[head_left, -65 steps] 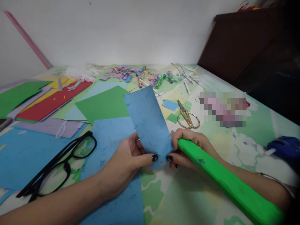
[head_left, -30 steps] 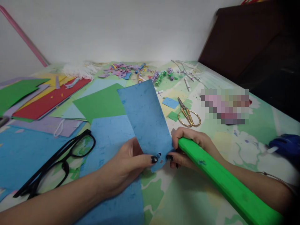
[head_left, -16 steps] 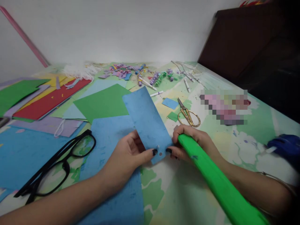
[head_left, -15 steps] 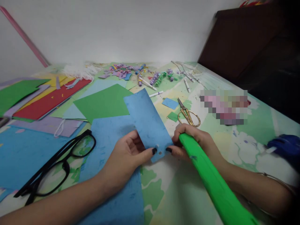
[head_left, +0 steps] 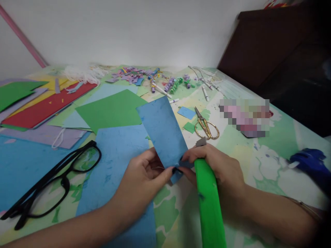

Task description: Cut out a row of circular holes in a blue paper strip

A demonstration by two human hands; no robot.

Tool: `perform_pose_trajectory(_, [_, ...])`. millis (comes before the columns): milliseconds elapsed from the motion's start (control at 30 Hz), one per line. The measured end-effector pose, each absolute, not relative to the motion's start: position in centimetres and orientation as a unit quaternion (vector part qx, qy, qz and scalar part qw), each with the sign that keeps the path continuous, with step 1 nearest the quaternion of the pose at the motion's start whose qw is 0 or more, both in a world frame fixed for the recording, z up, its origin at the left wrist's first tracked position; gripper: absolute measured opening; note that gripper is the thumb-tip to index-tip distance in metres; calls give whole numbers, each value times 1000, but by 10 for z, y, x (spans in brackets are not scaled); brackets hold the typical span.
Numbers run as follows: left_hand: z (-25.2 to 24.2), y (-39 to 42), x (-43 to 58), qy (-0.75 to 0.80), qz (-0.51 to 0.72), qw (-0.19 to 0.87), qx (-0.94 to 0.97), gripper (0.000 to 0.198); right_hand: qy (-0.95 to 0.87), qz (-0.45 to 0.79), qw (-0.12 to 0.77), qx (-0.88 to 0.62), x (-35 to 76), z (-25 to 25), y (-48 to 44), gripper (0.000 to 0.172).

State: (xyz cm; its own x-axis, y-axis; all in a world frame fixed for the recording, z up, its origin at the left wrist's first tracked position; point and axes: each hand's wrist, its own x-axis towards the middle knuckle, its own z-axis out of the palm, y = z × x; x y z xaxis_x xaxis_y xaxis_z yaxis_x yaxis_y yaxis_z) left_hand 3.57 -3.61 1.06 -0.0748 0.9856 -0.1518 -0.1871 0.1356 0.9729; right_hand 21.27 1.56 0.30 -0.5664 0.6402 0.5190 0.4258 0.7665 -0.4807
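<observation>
Against a plain white wall, a desk covered with a green floral cloth carries coloured paper sheets and black-framed eyeglasses at left, with gold-handled scissors right of centre. The left hand pinches the lower end of a tilted blue paper strip, raised mid-view above the desk. The right hand grips a bright green bar, its fingertips touching the strip's lower end
</observation>
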Motion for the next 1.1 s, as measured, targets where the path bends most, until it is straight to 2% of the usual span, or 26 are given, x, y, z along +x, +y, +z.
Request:
perform_pose_trajectory(233, [10,-39,38,493,529,551,417,8,-866,223,341,-290,213,1,16,31])
perform_pose_trajectory(300, [9,-39,38,503,524,544,420,6,-859,248,340,-292,213,0,17,30])
perform_pose_trajectory(433, [6,-40,36,520,509,546,417,13,-845,282,338,-304,211,-2,16,26])
perform_pose_trajectory(600, [6,-37,33,530,511,546,400,12,-841,286,332,-318,209,2,16,21])
perform_pose_trajectory(800, [8,-35,33,524,502,562,396,14,-815,339,334,-330,209,3,18,23])
perform_pose_trajectory(933, [9,-34,33,528,506,571,374,20,-772,411,349,-336,207,4,23,20])
perform_pose_trajectory(1100, [9,-32,31,526,518,563,371,21,-751,413,382,-345,208,9,25,21])
